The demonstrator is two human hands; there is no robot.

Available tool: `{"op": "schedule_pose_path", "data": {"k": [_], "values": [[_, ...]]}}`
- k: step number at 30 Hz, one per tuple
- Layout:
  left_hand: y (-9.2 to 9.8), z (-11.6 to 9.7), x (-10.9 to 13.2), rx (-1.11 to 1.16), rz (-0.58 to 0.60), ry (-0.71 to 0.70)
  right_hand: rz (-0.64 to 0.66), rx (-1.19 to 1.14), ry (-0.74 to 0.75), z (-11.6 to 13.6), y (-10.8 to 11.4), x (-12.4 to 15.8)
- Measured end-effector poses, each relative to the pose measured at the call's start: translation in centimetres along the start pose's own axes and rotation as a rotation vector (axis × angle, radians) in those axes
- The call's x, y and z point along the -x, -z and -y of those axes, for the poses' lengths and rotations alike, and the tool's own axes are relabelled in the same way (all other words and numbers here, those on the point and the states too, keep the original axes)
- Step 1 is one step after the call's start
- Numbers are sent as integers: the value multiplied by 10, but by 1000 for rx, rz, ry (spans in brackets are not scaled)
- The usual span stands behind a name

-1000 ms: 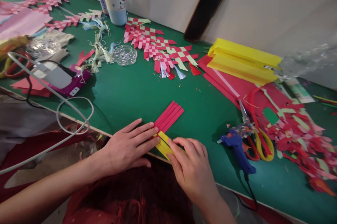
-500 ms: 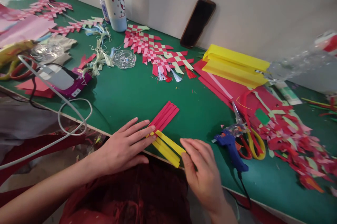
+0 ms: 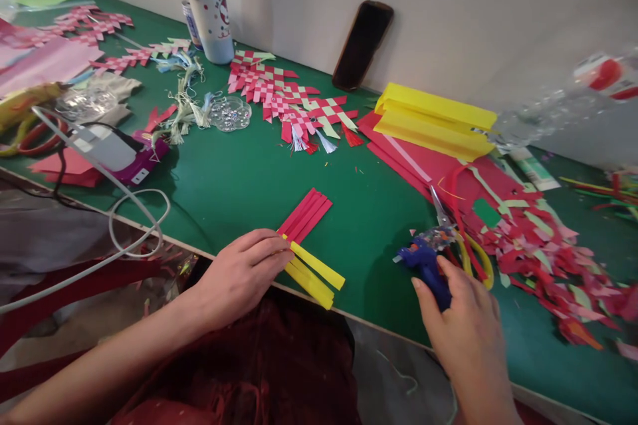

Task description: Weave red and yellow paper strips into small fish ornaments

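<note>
Paper strips: a bundle of flat, deep-pink paper strips (image 3: 305, 212) is crossed by bright yellow paper strips (image 3: 314, 279) at the edge of the green tabletop (image 3: 209, 179); 1 yellow strip is splayed from the rest.
Left hand: the crossing is grasped by the bent fingers of the left hand (image 3: 249, 272).
Right hand: the handle of the blue plastic glue gun (image 3: 428, 272) is flanked by the thumb and fingers of the right hand (image 3: 463, 318); whether it is gripped cannot be told.
Flower tray: small, round black-and-white pieces (image 3: 230, 116) are held in a clear, petal-edged plastic tray (image 3: 246, 111).
Drinks bottle: a white, dotted bottle with a red band (image 3: 208, 19) is stood upright beside a slim blue can (image 3: 191, 24); their contents are hidden.
Clear bottle: a transparent plastic bottle with a red-and-white label (image 3: 543, 116) is seen beside folded yellow paper (image 3: 433, 122).
</note>
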State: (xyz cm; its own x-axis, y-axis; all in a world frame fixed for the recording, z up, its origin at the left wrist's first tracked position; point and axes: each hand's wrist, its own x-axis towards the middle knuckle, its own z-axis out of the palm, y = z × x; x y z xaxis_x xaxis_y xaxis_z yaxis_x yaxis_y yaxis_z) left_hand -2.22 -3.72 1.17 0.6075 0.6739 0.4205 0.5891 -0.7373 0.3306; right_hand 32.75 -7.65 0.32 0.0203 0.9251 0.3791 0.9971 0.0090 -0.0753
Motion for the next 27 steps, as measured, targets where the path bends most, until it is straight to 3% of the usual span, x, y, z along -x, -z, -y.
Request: {"op": "schedule_pose_path", "data": {"k": [4, 9, 12, 16, 20, 23, 27], "values": [[-4, -1, -15, 19, 75, 29, -7, 57, -47, -1, 0, -7], [-6, 3, -33, 26, 241, 81, 26, 58, 47, -7, 4, -10], [-6, 4, -38, 44, 309, 108, -18, 74, 82, -2, 13, -11], [-6, 5, -41, 56, 336, 131, -87, -118, 200, 33, 22, -14], [-8, 5, -42, 71, 344, 146, 90, -403, 380, 81, 13, -15], [-10, 5, -42, 72, 345, 138, 174, -449, 372, 104, 2, -16], [-11, 6, -43, 53, 361, 144, 260, -466, 345, 114, -4, -18]]}}
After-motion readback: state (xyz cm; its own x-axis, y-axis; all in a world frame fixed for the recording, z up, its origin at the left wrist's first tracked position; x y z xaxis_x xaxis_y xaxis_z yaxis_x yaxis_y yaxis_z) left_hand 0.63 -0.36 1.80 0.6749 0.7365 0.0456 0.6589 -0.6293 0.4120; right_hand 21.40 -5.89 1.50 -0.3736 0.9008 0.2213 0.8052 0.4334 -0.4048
